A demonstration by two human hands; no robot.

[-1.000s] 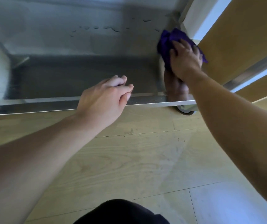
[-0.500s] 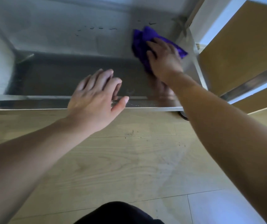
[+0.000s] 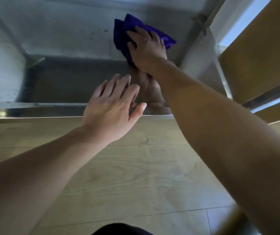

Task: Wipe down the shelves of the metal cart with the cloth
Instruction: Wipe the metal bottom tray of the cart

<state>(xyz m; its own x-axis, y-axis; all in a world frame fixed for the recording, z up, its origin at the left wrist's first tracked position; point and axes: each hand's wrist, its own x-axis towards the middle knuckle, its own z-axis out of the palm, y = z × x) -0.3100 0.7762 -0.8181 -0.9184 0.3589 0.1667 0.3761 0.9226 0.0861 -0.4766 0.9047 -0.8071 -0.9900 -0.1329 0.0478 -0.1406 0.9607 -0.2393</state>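
1. Cloth [image 3: 127, 29], purple and bunched, lies on the metal cart's shelf [image 3: 64, 39]. It is far back from the front rim [image 3: 34, 110] and toward the rim's right end, near the cart's corner post [image 3: 202, 53].
2. My right grip [image 3: 146, 50] lies flat on top of the cloth, fingers spread and fairly straight. It presses the cloth onto the steel rather than clutching it, and folds stick out beyond my fingertips and to either side.
3. My left grip [image 3: 112, 109] is released and holds nothing. Its fingers are straight and close together, thumb out to the side, palm down at the front rim.
4. The left fingers reach past the front rim over the shelf. I cannot tell whether the palm touches the rim.
5. A few water drops [image 3: 100, 31] sit on the shelf just left of the cloth, farther from the front rim than my left grip.
6. The steel between the cloth and the front rim mirrors my right wrist and forearm.
7. On the near side of the front rim lies a pale wood-grain floor [image 3: 135, 175], with a dark garment [image 3: 118, 229] at the bottom edge of view.
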